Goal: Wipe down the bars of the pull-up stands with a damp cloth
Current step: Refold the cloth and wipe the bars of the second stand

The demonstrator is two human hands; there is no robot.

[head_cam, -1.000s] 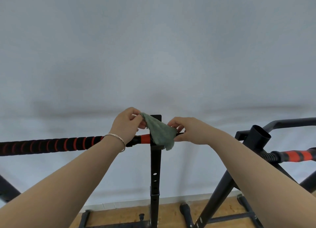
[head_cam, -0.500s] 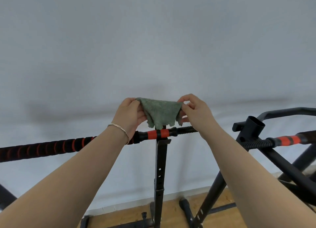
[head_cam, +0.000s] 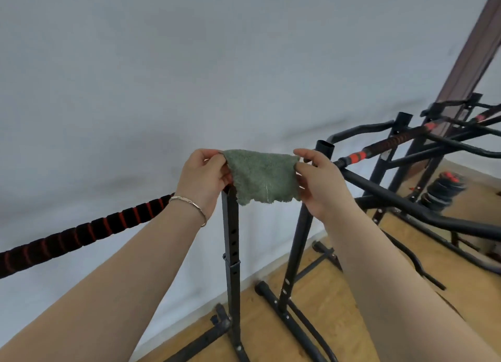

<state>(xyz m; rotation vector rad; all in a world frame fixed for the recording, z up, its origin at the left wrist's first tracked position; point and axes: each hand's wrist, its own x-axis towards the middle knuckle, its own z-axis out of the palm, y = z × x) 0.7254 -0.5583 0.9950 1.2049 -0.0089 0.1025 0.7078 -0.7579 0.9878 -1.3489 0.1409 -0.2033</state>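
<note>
Both hands have the green cloth (head_cam: 261, 178) pinched by its top corners, left hand (head_cam: 202, 180) and right hand (head_cam: 320, 182), so it's stretched side to side. The ragged bottom edge hangs free at the top of the black upright (head_cam: 230, 226). The black-and-red bar (head_cam: 89, 232) runs off leftward. The second stand (head_cam: 298, 239) crowds the right side.

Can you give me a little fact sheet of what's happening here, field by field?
Cloth: green cloth, stretched between both hands
Left hand: pinches its left edge; bracelet on the wrist
Right hand: pinches its right edge
Bar: black-and-red padded bar, runs off to the left
Upright: black post below the cloth, its top hidden
Floor: wooden floor
</note>
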